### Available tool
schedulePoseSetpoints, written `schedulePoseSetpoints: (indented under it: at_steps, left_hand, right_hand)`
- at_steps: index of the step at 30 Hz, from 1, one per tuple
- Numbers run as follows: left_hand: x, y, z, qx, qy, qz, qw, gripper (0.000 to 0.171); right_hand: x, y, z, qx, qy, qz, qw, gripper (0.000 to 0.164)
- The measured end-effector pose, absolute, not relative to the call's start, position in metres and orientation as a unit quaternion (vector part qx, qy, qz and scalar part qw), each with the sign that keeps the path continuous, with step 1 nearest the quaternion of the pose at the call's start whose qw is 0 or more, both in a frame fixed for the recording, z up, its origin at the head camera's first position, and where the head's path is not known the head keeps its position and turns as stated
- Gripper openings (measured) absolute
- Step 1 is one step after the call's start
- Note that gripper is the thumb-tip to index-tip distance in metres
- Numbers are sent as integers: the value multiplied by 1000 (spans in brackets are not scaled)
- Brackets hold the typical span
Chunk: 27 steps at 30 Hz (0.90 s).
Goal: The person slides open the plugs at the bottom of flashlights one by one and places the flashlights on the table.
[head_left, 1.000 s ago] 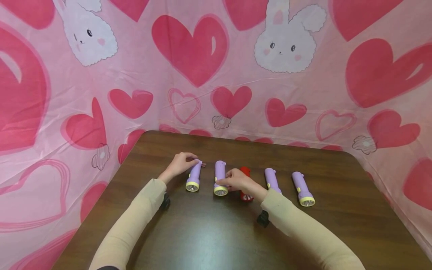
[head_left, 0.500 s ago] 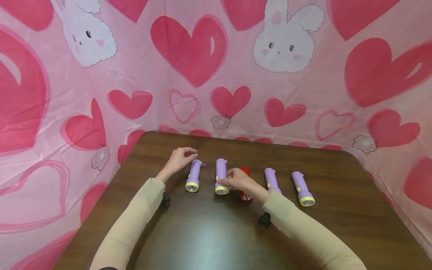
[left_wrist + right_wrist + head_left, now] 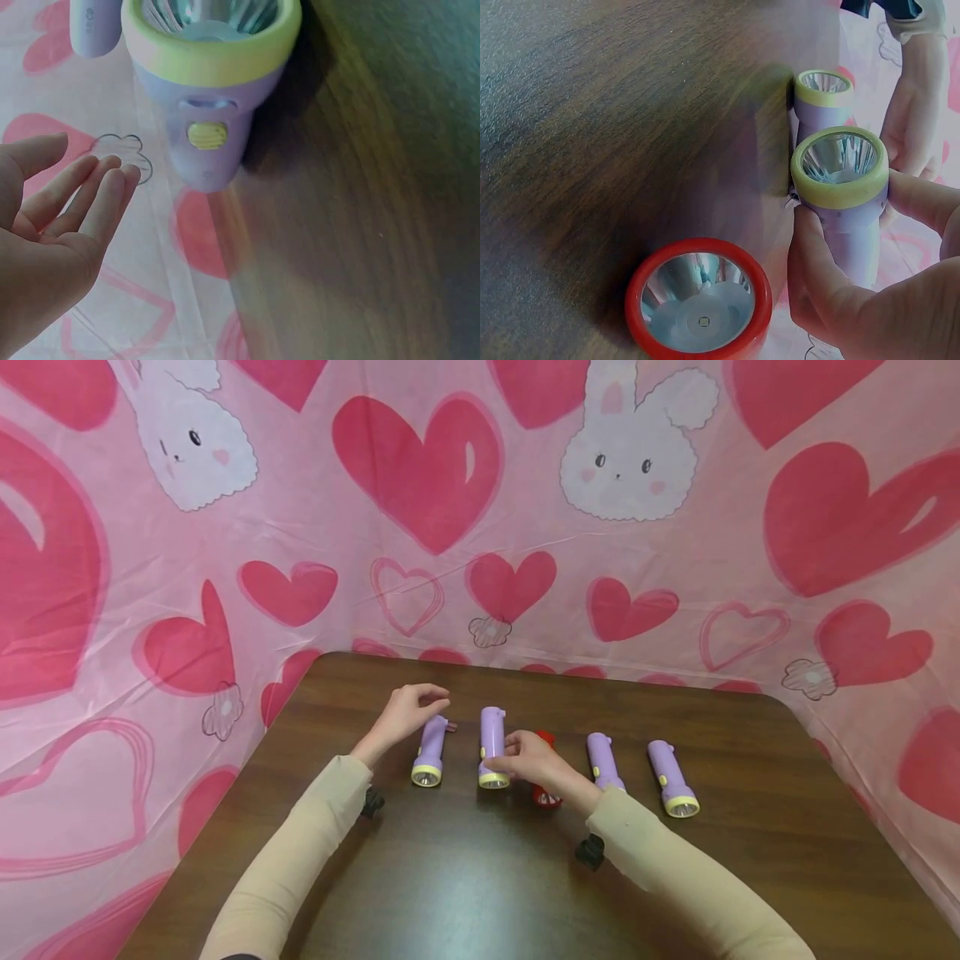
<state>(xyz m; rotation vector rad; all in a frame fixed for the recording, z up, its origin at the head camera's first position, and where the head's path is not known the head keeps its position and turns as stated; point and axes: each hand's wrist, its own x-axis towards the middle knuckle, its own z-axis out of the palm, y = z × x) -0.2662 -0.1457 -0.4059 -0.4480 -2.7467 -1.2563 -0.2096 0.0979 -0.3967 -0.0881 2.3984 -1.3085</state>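
Observation:
Several flashlights lie in a row on the table. My right hand (image 3: 534, 760) pinches the second purple flashlight (image 3: 492, 735) near its yellow-rimmed head, thumb and fingers on opposite sides in the right wrist view. My left hand (image 3: 405, 714) hovers by the tail of the leftmost purple flashlight (image 3: 432, 743), apart from it, fingers loosely bent and holding nothing; in the left wrist view that flashlight's yellow switch (image 3: 207, 136) faces the camera. Partly hidden behind my right hand is a red flashlight (image 3: 548, 797), its lens (image 3: 704, 300) plain in the right wrist view.
Two more purple flashlights, one (image 3: 604, 760) partly behind my right forearm and another (image 3: 672, 779) at the far right, lie on the dark wooden table (image 3: 450, 877). A pink heart-print cloth (image 3: 420, 602) hangs behind the table's back edge.
My left hand has lifted off the leftmost flashlight's tail and shifted slightly up and right. The second purple flashlight has moved a little farther away in my right hand's pinch.

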Motion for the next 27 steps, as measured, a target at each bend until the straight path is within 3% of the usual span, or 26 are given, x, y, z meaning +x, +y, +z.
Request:
schedulePoseSetpoints:
  at_steps: [27]
  left_hand:
    - [-256, -120, -388, -189, -874, -444, 56, 27]
  right_hand:
    - [-198, 109, -398, -67, 864, -477, 148, 61]
